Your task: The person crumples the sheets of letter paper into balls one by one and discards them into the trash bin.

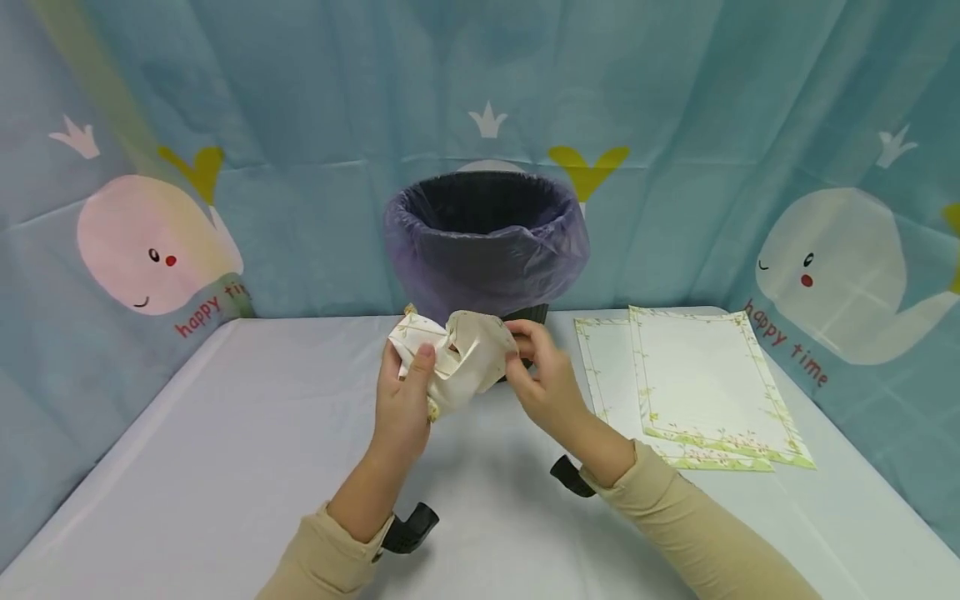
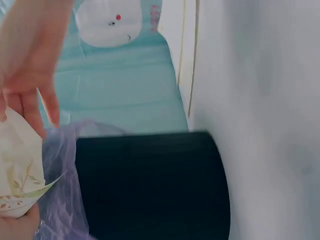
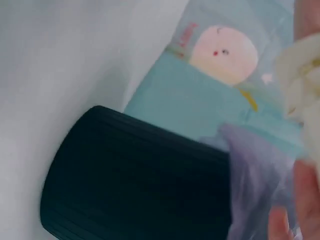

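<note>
A crumpled sheet of white paper point(image 1: 468, 358) with a printed leafy border is held up in front of the bin. My left hand point(image 1: 405, 400) grips its left side, thumb laid across the front. At the paper's right edge, my right hand point(image 1: 551, 383) pinches it between thumb and fingers. The left wrist view shows the paper's printed corner point(image 2: 22, 185) between both hands. In the right wrist view the paper point(image 3: 300, 75) is only partly in frame, at the right edge.
Behind the hands stands a dark bin point(image 1: 525, 313) lined with a translucent purple bag point(image 1: 480, 271). Flat bordered sheets point(image 1: 708, 375) overlap on the white table point(image 1: 225, 467) at the right. A blue printed curtain point(image 1: 315, 233) encloses the back and sides.
</note>
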The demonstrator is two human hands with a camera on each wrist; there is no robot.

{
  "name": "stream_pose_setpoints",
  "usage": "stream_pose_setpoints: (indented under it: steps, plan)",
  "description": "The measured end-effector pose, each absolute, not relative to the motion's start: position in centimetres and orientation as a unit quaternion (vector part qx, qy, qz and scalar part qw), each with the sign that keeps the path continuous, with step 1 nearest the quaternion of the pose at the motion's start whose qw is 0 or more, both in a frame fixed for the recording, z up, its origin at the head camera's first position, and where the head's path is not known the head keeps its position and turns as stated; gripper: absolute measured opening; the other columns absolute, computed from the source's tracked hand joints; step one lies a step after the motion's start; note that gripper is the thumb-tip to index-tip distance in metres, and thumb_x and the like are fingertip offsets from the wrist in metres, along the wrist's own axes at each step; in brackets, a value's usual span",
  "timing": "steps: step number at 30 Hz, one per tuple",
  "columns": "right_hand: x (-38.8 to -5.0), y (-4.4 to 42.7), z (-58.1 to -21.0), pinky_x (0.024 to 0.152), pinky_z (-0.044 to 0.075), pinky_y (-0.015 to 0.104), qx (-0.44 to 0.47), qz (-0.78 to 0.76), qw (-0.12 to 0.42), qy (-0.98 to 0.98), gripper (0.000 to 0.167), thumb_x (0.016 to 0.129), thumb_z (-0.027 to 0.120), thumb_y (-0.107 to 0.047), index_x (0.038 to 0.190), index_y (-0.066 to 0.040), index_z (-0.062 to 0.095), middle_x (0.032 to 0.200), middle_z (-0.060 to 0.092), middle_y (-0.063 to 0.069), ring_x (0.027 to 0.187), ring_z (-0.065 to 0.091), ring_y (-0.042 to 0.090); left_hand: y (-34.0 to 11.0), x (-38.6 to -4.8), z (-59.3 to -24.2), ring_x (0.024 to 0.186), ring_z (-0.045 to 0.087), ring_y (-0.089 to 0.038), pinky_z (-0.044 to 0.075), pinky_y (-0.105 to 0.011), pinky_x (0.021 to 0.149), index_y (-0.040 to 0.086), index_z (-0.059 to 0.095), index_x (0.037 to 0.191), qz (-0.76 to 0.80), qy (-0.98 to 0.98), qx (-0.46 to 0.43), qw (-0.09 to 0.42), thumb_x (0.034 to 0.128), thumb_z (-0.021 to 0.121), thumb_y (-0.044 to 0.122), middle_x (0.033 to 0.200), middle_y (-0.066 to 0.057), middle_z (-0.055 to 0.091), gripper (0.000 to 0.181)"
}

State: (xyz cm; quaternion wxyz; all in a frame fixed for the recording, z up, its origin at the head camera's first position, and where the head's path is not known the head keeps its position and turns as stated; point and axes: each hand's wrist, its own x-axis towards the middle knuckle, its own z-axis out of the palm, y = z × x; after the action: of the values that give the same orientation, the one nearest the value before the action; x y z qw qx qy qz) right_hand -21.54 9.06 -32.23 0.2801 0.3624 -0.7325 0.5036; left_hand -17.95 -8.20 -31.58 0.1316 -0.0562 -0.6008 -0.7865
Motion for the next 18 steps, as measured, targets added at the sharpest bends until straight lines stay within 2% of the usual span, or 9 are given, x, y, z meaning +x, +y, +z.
stream_pose_setpoints:
  steps: [1,2,4,6,9,12,15,17,18]
  plan:
    - [-21.7,9.1,-32.2,0.061,0.05,0.027,0.344,0.559,0.23,-0.718,0.026,0.09,0.047,0.005,0.114,0.013,0.051,0.085,0.066,0.012,0.07,0.06,0.016,-8.1,-17.9,-31.5,0.097,0.057,-0.01,0.051,-0.022,0.079,0.007,0.024,0.149,-0.793,-0.594,-0.056,0.127,0.1041,0.042,0.018,0.124,-0.012,0.048,0.05]
    - [-21.8,9.2,-32.3,0.062,0.049,0.025,0.321,0.611,0.181,-0.7,0.027,0.089,0.043,0.004,0.113,0.014,0.051,0.085,0.064,0.008,0.071,0.059,0.013,-8.1,-17.9,-31.5,0.094,0.059,-0.01,0.052,-0.022,0.077,0.007,0.024,0.149,-0.8,-0.585,-0.058,0.122,0.1042,0.042,0.018,0.121,-0.011,0.05,0.049]
    - [-22.2,9.5,-32.2,0.068,0.046,0.023,0.275,0.693,0.088,-0.661,0.028,0.091,0.039,0.003,0.113,0.018,0.049,0.088,0.06,0.003,0.074,0.054,0.009,-8.1,-17.9,-31.4,0.088,0.06,-0.009,0.052,-0.022,0.073,0.005,0.027,0.147,-0.809,-0.574,-0.055,0.114,0.1042,0.041,0.018,0.115,-0.008,0.052,0.047]
    - [-22.4,9.8,-32.2,0.079,0.046,0.025,0.246,0.733,0.02,-0.634,0.03,0.095,0.037,0.0,0.114,0.021,0.046,0.096,0.058,0.001,0.085,0.056,0.01,-8.2,-18.0,-31.3,0.086,0.06,-0.009,0.052,-0.022,0.071,0.003,0.029,0.145,-0.814,-0.569,-0.052,0.107,0.1045,0.04,0.018,0.11,-0.006,0.053,0.045]
    - [-22.5,10.2,-32.2,0.081,0.047,0.025,0.247,0.736,-0.008,-0.63,0.028,0.099,0.038,-0.006,0.107,0.017,0.052,0.093,0.058,-0.001,0.085,0.057,0.01,-8.4,-18.0,-31.3,0.086,0.06,-0.009,0.052,-0.022,0.071,0.001,0.029,0.144,-0.817,-0.566,-0.048,0.098,0.1048,0.038,0.018,0.109,-0.006,0.053,0.044]
    - [-22.6,10.3,-32.2,0.081,0.046,0.025,0.269,0.746,-0.021,-0.609,0.023,0.101,0.042,-0.011,0.097,0.0,0.061,0.09,0.06,-0.004,0.084,0.056,0.009,-8.4,-17.8,-31.4,0.088,0.06,-0.009,0.053,-0.023,0.072,0.002,0.027,0.146,-0.823,-0.558,-0.05,0.092,0.1049,0.037,0.019,0.11,-0.006,0.052,0.046]
    - [-22.7,10.2,-32.4,0.083,0.044,0.026,0.289,0.765,-0.068,-0.571,0.017,0.101,0.049,-0.019,0.096,-0.014,0.065,0.091,0.062,-0.007,0.087,0.056,0.008,-8.1,-17.6,-31.5,0.088,0.06,-0.009,0.054,-0.023,0.074,-0.001,0.027,0.144,-0.831,-0.545,-0.063,0.091,0.1046,0.037,0.02,0.108,-0.007,0.052,0.046]
    - [-23.0,9.9,-32.7,0.081,0.045,0.027,0.281,0.758,-0.107,-0.579,0.018,0.101,0.049,-0.02,0.095,-0.016,0.066,0.088,0.064,-0.009,0.084,0.058,0.007,-7.8,-17.5,-31.6,0.089,0.06,-0.009,0.054,-0.023,0.074,-0.003,0.027,0.143,-0.833,-0.54,-0.078,0.092,0.1042,0.037,0.019,0.108,-0.006,0.052,0.046]
    - [-23.2,9.8,-32.8,0.08,0.046,0.027,0.27,0.749,-0.126,-0.592,0.018,0.1,0.05,-0.019,0.095,-0.013,0.066,0.086,0.065,-0.009,0.083,0.058,0.007,-7.7,-17.5,-31.6,0.09,0.06,-0.009,0.054,-0.024,0.075,-0.004,0.027,0.142,-0.831,-0.543,-0.086,0.091,0.1039,0.038,0.019,0.107,-0.006,0.052,0.045]
